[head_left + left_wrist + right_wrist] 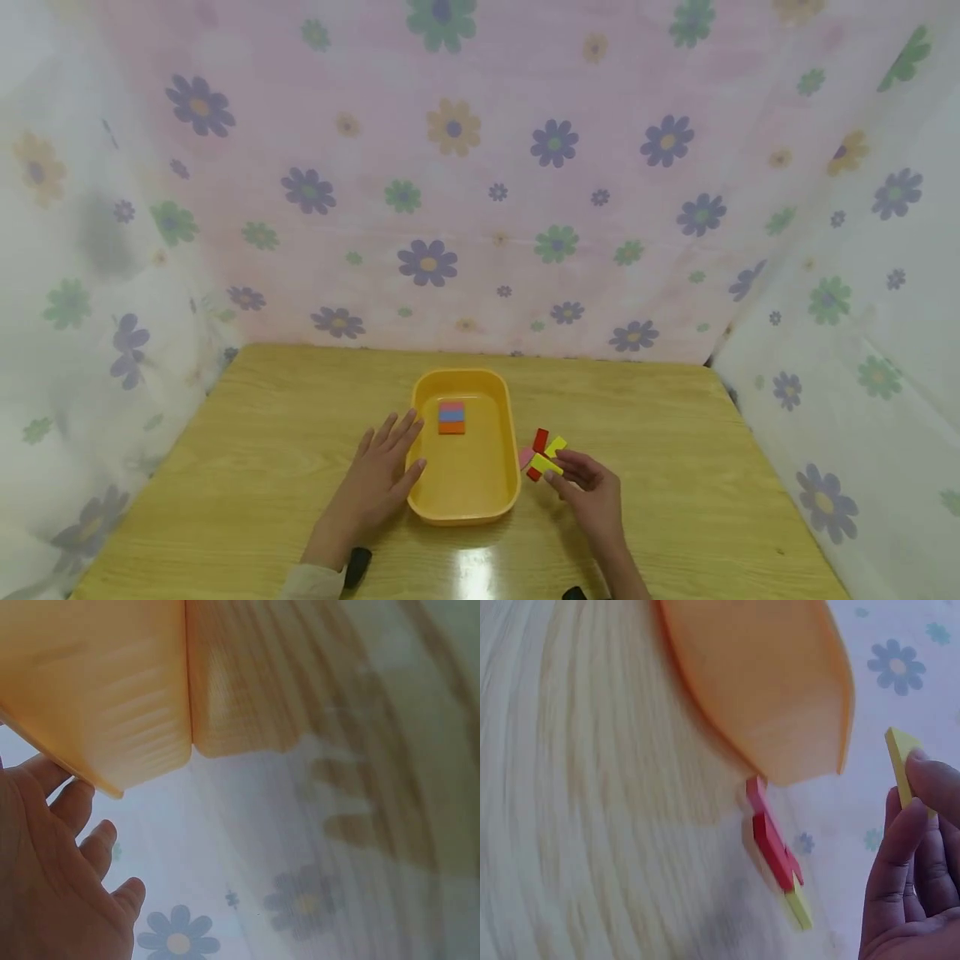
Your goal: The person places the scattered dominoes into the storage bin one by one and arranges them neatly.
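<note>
A yellow-orange plastic tray stands in the middle of the table. Inside it, toward the far end, pink, blue and orange blocks sit side by side. My left hand rests against the tray's left rim with fingers spread and fairly straight; the left wrist view shows fingers at that rim. To the right of the tray, my right hand pinches a yellow block between thumb and fingers, above the table. Beneath and beside it lie red blocks, a pink block and another yellow block.
The wooden table extends on both sides of the tray. A flower-patterned curtain hangs behind it and along both sides. Dark wrist gear shows near the front edge.
</note>
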### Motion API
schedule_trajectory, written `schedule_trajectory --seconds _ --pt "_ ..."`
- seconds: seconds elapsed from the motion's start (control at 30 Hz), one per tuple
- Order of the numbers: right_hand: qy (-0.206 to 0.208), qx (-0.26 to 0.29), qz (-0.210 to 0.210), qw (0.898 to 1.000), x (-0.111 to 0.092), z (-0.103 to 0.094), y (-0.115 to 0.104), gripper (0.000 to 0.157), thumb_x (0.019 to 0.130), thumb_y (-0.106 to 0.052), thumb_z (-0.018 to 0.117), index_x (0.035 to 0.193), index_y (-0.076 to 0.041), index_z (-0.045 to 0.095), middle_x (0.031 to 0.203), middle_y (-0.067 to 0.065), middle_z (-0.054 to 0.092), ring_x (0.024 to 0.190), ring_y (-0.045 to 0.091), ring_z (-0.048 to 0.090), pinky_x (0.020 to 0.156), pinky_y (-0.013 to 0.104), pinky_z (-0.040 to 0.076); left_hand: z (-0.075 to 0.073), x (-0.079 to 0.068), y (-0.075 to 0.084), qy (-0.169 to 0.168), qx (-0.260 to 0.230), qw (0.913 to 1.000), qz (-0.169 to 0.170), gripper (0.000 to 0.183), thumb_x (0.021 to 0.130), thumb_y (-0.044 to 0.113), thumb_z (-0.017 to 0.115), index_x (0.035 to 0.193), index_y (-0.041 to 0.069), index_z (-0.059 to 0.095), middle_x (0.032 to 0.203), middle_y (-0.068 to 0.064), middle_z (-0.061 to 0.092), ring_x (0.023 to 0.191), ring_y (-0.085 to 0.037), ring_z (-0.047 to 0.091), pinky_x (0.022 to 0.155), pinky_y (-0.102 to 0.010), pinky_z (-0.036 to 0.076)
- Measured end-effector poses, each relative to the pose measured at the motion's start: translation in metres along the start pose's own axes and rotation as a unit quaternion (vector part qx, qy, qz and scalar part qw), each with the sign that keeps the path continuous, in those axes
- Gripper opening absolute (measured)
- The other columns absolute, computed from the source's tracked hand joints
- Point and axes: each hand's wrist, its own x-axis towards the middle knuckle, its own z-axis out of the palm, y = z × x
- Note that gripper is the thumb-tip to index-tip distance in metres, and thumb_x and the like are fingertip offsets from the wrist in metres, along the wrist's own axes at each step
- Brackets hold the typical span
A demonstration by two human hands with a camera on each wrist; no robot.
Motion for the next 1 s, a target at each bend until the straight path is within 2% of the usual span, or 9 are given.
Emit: schedule_trajectory --seconds 0.17,0.37,0.53,0.73,0.93,1.0 --pt "-0.005 0.073 0.008 0.997 -0.007 0.01 -0.005 0.039 0.085 0.001 0.079 0.119 0.012 0.065 0.096 -0.001 0.077 0.079 0.01 0.071 0.06 0.021 0.054 0.003 -0.002 0.001 0.002 0.0 1.0 -0.001 0.059 0.105 0.034 0.054 0.155 0.006 0.042 0.165 -0.009 0.031 0.152 -0.043 0.026 0.118 -0.071 0.016" --pt "-0.04 0.133 0.039 0.989 -0.011 0.025 -0.01 0.036 0.086 0.003 0.077 0.119 0.009 0.065 0.1 -0.003 0.077 0.08 0.009 0.069 0.062 0.02 0.052 0.004 -0.003 0.0 0.009 0.001 1.0 -0.003 0.058 0.105 0.034 0.054 0.155 0.007 0.042 0.165 -0.01 0.033 0.151 -0.043 0.027 0.118 -0.07 0.017" --pt "-0.061 0.146 0.055 0.986 -0.011 0.035 -0.017 0.033 0.089 0.002 0.074 0.12 0.007 0.064 0.105 0.0 0.076 0.083 0.009 0.067 0.065 0.02 0.052 0.003 -0.001 0.0 0.016 -0.01 0.9998 0.0 0.058 0.105 0.033 0.055 0.156 0.007 0.042 0.165 -0.01 0.033 0.151 -0.044 0.027 0.118 -0.071 0.017" --pt "-0.062 0.178 0.024 0.982 -0.008 0.053 -0.028 0.028 0.089 0.002 0.074 0.115 0.007 0.067 0.099 -0.003 0.078 0.079 0.007 0.068 0.063 0.019 0.053 0.002 0.004 0.001 0.01 -0.022 0.9997 -0.002 0.06 0.105 0.034 0.054 0.157 0.008 0.04 0.166 -0.008 0.029 0.152 -0.043 0.024 0.118 -0.072 0.015" --pt "-0.09 0.186 0.024 0.978 -0.009 0.07 -0.039 0.021 0.089 -0.001 0.075 0.108 -0.008 0.074 0.098 -0.004 0.078 0.079 0.006 0.069 0.064 0.019 0.055 0.005 0.001 -0.001 0.008 -0.008 0.9999 -0.001 0.059 0.105 0.034 0.055 0.156 0.008 0.041 0.166 -0.008 0.03 0.151 -0.044 0.027 0.117 -0.072 0.018" --pt "-0.093 0.18 0.029 0.979 -0.008 0.077 -0.043 0.022 0.089 -0.001 0.076 0.11 -0.007 0.074 0.097 -0.004 0.077 0.078 0.007 0.069 0.064 0.02 0.056 0.005 -0.002 -0.002 0.004 -0.007 0.9999 -0.006 0.059 0.105 0.035 0.055 0.156 0.009 0.041 0.166 -0.007 0.029 0.152 -0.043 0.026 0.118 -0.071 0.017"
